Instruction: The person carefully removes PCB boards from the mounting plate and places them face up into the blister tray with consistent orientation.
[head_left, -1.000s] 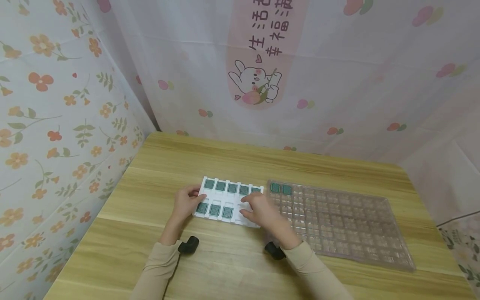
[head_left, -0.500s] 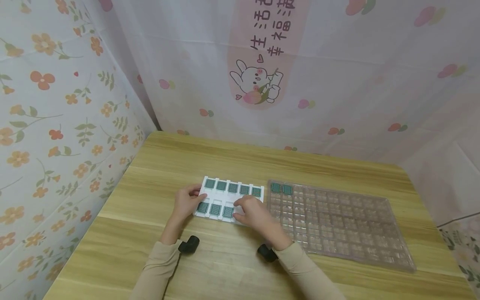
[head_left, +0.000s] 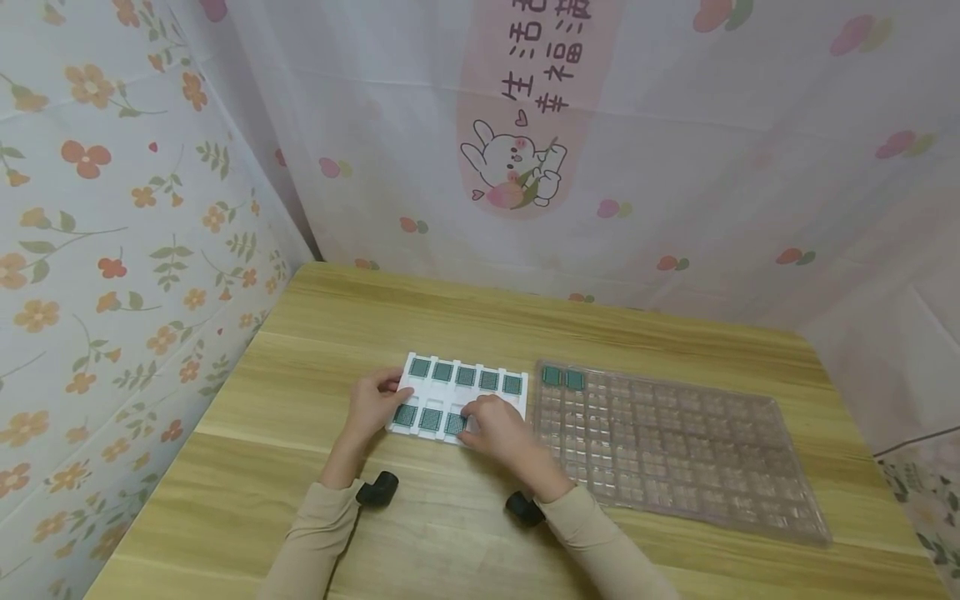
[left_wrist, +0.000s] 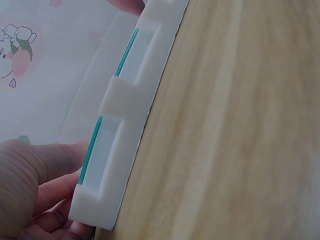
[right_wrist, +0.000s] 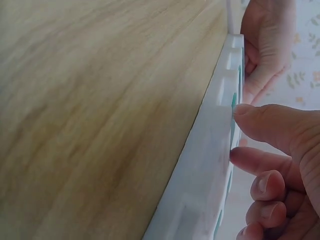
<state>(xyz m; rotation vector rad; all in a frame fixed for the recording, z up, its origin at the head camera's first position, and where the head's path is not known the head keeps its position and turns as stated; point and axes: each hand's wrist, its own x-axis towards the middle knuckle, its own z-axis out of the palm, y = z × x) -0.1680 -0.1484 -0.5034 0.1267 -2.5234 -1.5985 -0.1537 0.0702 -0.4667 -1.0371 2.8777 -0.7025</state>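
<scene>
A white slotted tray (head_left: 437, 390) lies on the table, holding small square green chips in two rows. My left hand (head_left: 371, 407) grips its left end, thumb on top and fingers at the side; the left wrist view shows the thumb (left_wrist: 65, 159) at the rim. My right hand (head_left: 501, 427) is over the front row, thumb and index finger at opposite edges of the third green chip (head_left: 454, 424). That chip sits in its slot, partly covered by the fingers. In the right wrist view the thumb (right_wrist: 265, 122) touches the chip's edge; the other fingers curl loosely.
A clear plastic tray (head_left: 675, 442) with many small pockets lies to the right, two green chips (head_left: 562, 377) in its back left corner. Black wrist cameras (head_left: 377, 490) sit on both wrists. Patterned curtains (head_left: 375, 167) stand behind and beside the wooden table (head_left: 442, 533).
My right hand has moved left from the white tray's right end to the third chip in the front row. The left hand keeps its hold on the tray.
</scene>
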